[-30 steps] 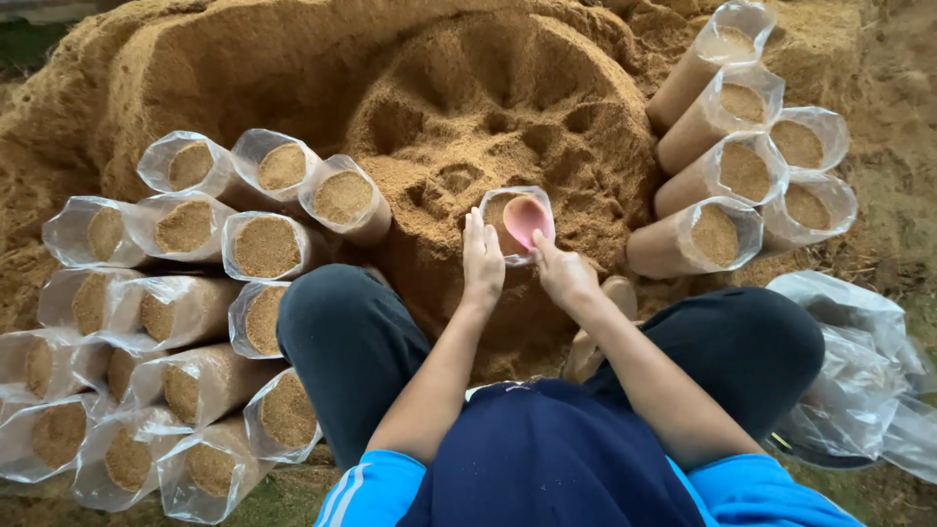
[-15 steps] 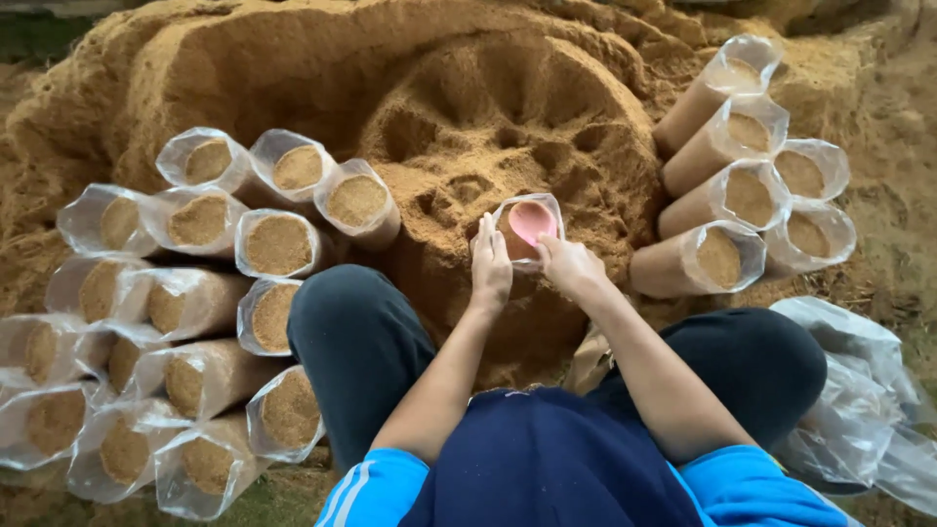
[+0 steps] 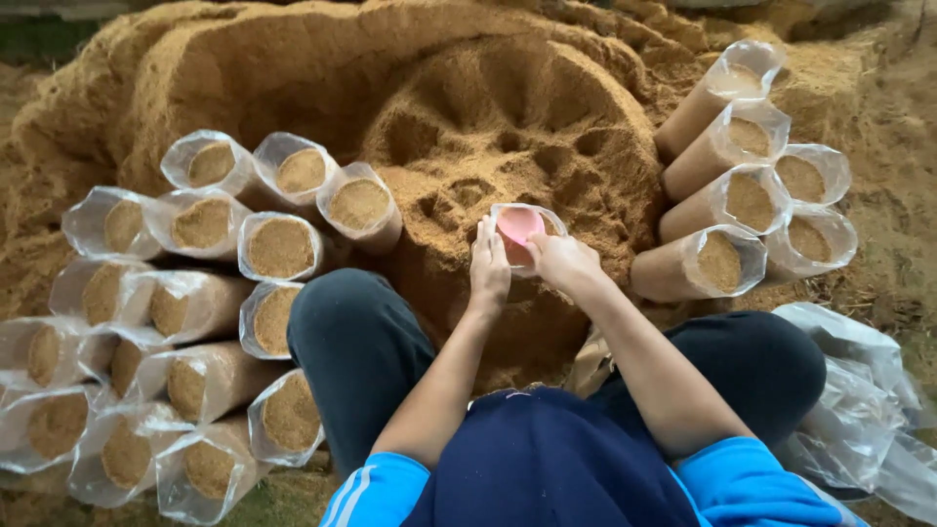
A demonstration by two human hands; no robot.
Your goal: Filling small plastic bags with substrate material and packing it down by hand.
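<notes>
While crouching with knees spread, am reaching both arms forward over sawdust heap (image 3: 488, 127). Left hand (image 3: 488, 268) gripping near side of clear bag (image 3: 527, 234), fingers curled against its mouth. Right hand (image 3: 564, 262) pinching pink cup (image 3: 518, 224), tipping it inside bag opening. Bag standing in hollow at heap's foot, between my hands, mouth held wide. Filled bags (image 3: 195, 293) lying stacked at left, brown sawdust showing at open ends. More filled bags (image 3: 742, 195) lying at right. Empty bags (image 3: 859, 410) crumpled beside right knee.
</notes>
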